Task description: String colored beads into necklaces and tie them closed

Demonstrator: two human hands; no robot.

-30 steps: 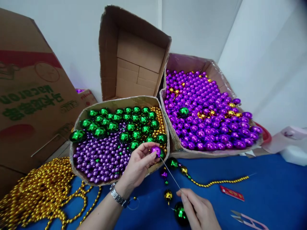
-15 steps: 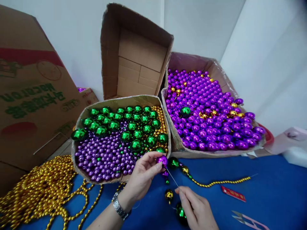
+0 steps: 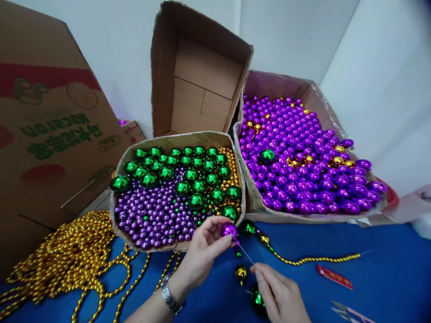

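Note:
My left hand [image 3: 198, 255], with a metal watch [image 3: 169, 295] on its wrist, pinches a shiny purple bead [image 3: 229, 229] between thumb and fingers. A thin needle [image 3: 246, 253] runs from that bead down to my right hand [image 3: 282, 296], whose fingers are closed on its lower end. Below and behind the hands lies a bead strand, with a gold bead [image 3: 241, 272], a large green bead [image 3: 257, 300] partly covered by my right hand, and another large green bead [image 3: 248, 227]. Its gold bead chain [image 3: 310, 259] stretches right across the blue table.
Just ahead is a low box [image 3: 180, 246] of green, purple and gold beads. A larger box [image 3: 252, 204] of purple beads stands right, an upright carton [image 3: 208, 67] behind. Gold bead chains [image 3: 74, 251] pile up left. A red packet [image 3: 334, 277] and thread snips [image 3: 352, 312] lie right.
The whole view has shifted, so the surroundings appear farther right. Both hands keep nearly the same pose, the left still pinching the purple bead and the right still on the needle.

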